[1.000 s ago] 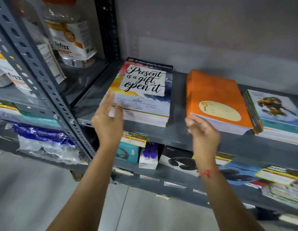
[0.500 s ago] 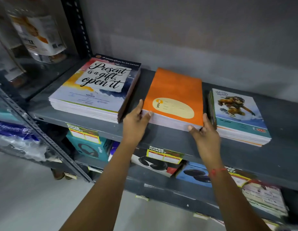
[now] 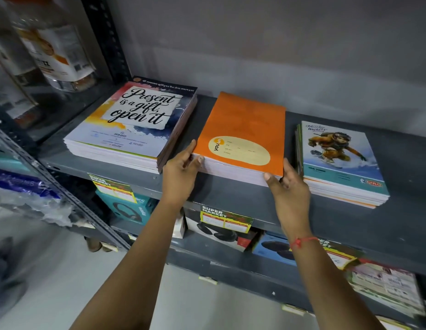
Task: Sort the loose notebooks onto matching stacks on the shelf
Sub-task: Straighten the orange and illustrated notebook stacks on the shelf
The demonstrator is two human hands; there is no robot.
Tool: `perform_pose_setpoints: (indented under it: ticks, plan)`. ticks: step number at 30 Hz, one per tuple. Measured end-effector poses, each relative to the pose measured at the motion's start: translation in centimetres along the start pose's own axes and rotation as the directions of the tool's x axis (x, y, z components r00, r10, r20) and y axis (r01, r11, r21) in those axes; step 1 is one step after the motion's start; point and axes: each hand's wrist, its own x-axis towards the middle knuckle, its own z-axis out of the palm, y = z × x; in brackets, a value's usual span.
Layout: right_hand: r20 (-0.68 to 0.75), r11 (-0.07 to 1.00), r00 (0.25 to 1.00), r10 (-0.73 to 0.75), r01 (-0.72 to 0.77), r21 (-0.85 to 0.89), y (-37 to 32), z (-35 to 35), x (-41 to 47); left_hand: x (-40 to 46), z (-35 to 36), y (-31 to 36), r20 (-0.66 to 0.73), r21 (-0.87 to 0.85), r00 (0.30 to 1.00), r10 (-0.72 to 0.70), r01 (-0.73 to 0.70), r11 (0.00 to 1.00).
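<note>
Left hand [image 3: 183,169] and right hand [image 3: 289,189] press straight fingers against front corners of the orange notebook stack [image 3: 245,122], probably heavy, floppy, best lifted underneath.

Two bare forearms, thin red thread band [image 3: 303,241] — wrist of right hand [image 3: 289,194].
</note>
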Motion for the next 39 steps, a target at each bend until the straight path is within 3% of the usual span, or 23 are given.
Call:
perform_pose_setpoints:
  ticks: [13, 24, 25, 27, 29, 32, 35, 39]
  plan:
    - [-0.061, 0.988, 0.995, -0.083, 0.074, -0.137, 0.8, 0.3, 0.1, -0.3, 0.0, 0.6, 0.001, -0.076, 0.999, -0.039, 0.039, 0.996]
    - [0.017, 0.995, 0.999, -0.027, 0.028, -0.091, -0.5, -0.8, -0.6, -0.7, 0.3, 0.5, -0.089, -0.073, 0.996, -0.030, 0.023, 0.997]
    - [-0.025, 0.997, 0.999, -0.037, 0.035, -0.072, -0.6, -1.5, -1.1, -1.3, 0.5, 0.6, -0.144, -0.074, 0.989, 0.015, -0.026, 0.997]
    - [-0.206, 0.991, 0.972, -0.115, 0.099, -0.086, -0.3, -3.7, -1.9, -2.8, 1.3, 1.6, -0.221, 0.086, 0.942, 0.255, -0.241, 0.967]
    - [-0.419, 0.982, 0.888, -0.188, 0.158, -0.107, 0.4, -7.2, -2.0, -4.3, 3.6, 3.0, -0.145, 0.212, 0.856, 0.495, -0.462, 0.861]
    - [-0.572, 0.988, 0.817, -0.076, 0.138, 0.066, 1.6, -12.5, -0.9, -6.6, 8.6, 5.6, 0.130, 0.057, 0.860, 0.494, -0.504, 0.862]
    - [-0.428, 0.999, 0.903, 0.025, -0.041, -0.027, 2.7, -16.0, 0.2, -8.2, 13.2, 7.3, 0.363, -0.013, 0.844, 0.395, -0.419, 0.908]
    - [-0.212, 0.979, 0.972, 0.103, -0.136, -0.150, 3.1, -17.7, 1.4, -7.9, 16.3, 7.2, 0.355, 0.046, 0.922, 0.155, -0.183, 0.982]
